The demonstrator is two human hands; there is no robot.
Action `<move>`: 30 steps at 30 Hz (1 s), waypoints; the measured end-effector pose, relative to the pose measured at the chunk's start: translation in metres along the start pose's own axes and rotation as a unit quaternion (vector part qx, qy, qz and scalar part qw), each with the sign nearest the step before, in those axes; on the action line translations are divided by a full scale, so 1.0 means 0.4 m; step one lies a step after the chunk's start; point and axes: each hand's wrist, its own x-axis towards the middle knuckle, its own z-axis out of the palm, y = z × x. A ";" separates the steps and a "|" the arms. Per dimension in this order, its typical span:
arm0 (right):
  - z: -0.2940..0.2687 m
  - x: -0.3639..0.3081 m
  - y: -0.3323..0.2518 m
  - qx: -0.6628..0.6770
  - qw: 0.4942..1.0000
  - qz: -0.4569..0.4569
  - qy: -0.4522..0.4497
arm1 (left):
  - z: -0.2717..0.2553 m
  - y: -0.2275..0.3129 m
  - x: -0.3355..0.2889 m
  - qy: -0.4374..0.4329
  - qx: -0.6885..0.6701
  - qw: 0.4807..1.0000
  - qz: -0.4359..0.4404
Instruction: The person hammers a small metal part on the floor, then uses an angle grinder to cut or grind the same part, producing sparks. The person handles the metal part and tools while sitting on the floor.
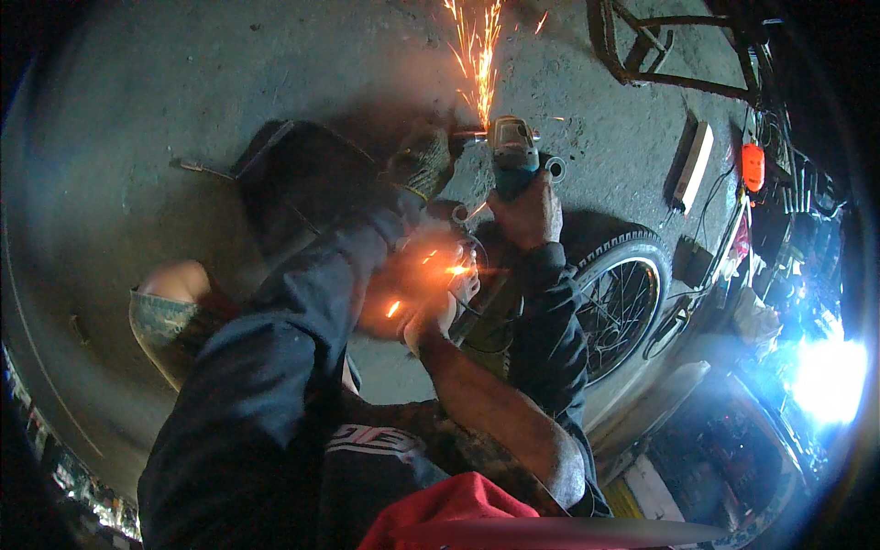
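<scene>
My right hand (530, 213) grips the body of an angle grinder (515, 158), whose head points away from me. A stream of orange sparks (478, 64) flies from it toward the far side. My left hand (423, 163), in a knit glove, is closed on a thin metal bar (469, 136) beside the grinder head; its fingers are partly hidden in shadow. Round metal tube ends show right of the grinder and below the glove. Closer to me, another person's bare forearm (500, 403) reaches in, and that hand (440, 316) is blurred by orange glow.
A spoked bicycle wheel (632, 293) lies to the right. Beyond it are a white bar (693, 168), an orange box (753, 167) with cables, and a rusty metal frame (678, 81). Red cloth (454, 513) covers the near edge. A glaring white light (828, 380) shines at right.
</scene>
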 end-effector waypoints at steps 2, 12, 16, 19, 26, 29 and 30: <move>-0.001 0.003 0.001 -0.010 1.000 0.012 -0.014 | -0.014 0.015 0.010 -0.002 0.005 1.000 0.011; -0.002 -0.005 -0.004 -0.038 0.999 0.025 -0.003 | -0.030 0.037 -0.018 0.045 0.152 0.985 0.066; -0.004 -0.006 -0.007 -0.011 0.999 0.014 -0.028 | 0.026 -0.030 -0.011 0.028 0.110 0.991 0.072; -0.004 -0.007 -0.008 -0.027 0.999 0.012 -0.022 | 0.049 -0.057 -0.004 0.003 0.205 0.978 0.025; -0.002 -0.008 -0.005 -0.006 1.000 0.006 -0.029 | 0.045 -0.053 -0.028 0.030 0.139 0.988 0.056; -0.004 -0.011 -0.003 -0.020 0.999 0.022 -0.016 | 0.037 -0.042 -0.024 0.033 0.131 0.989 0.057; -0.005 -0.012 -0.003 -0.031 0.999 0.035 -0.010 | 0.035 -0.037 -0.019 0.032 0.130 0.989 0.058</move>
